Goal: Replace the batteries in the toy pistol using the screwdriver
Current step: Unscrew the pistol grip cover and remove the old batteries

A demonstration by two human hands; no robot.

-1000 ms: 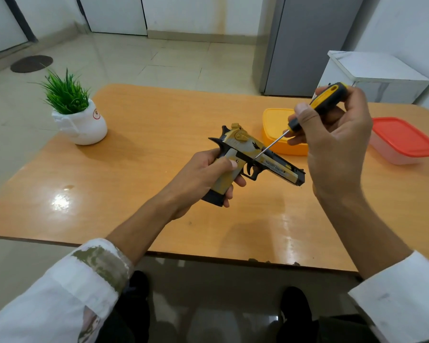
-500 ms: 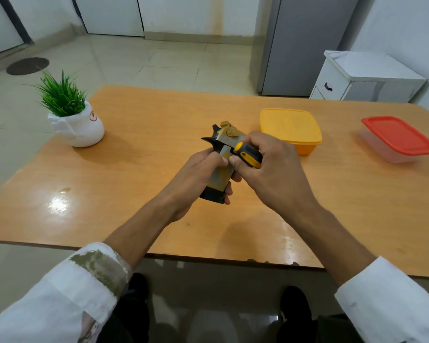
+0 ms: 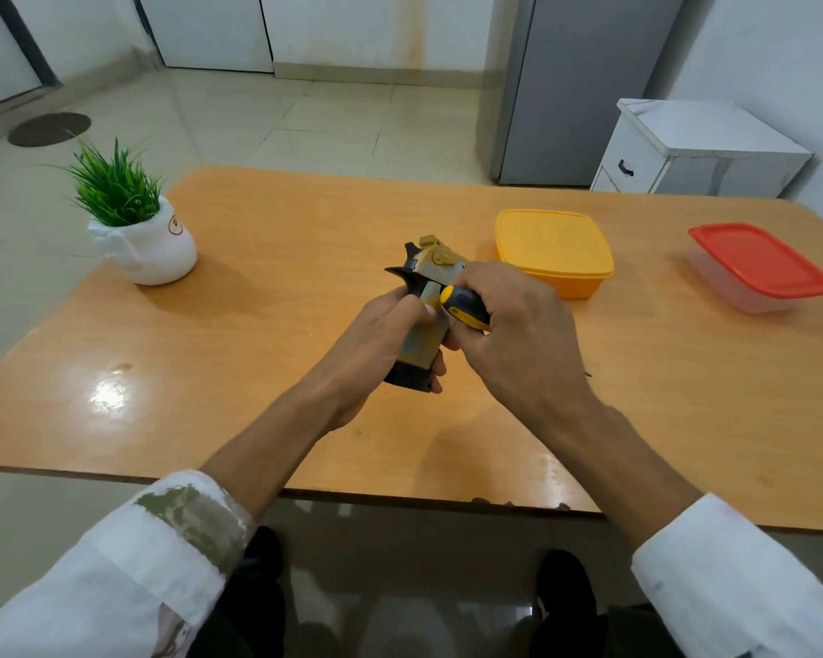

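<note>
A tan and black toy pistol (image 3: 424,325) is held above the middle of the wooden table (image 3: 257,372). My left hand (image 3: 381,334) grips its handle from the left. My right hand (image 3: 519,344) is curled round a yellow and black screwdriver (image 3: 464,308), whose handle end points toward me beside the pistol's grip. The screwdriver's shaft and tip are hidden behind my right hand, and so is the pistol's barrel.
A yellow lidded box (image 3: 554,251) sits just behind my right hand. A clear box with a red lid (image 3: 758,265) stands at the right. A white pot with a green plant (image 3: 136,220) is at the table's left. A white cabinet (image 3: 694,149) stands beyond.
My right hand came down from up high with the screwdriver and now covers the pistol's barrel side. Between half a second ago and now, almost nothing has moved.
</note>
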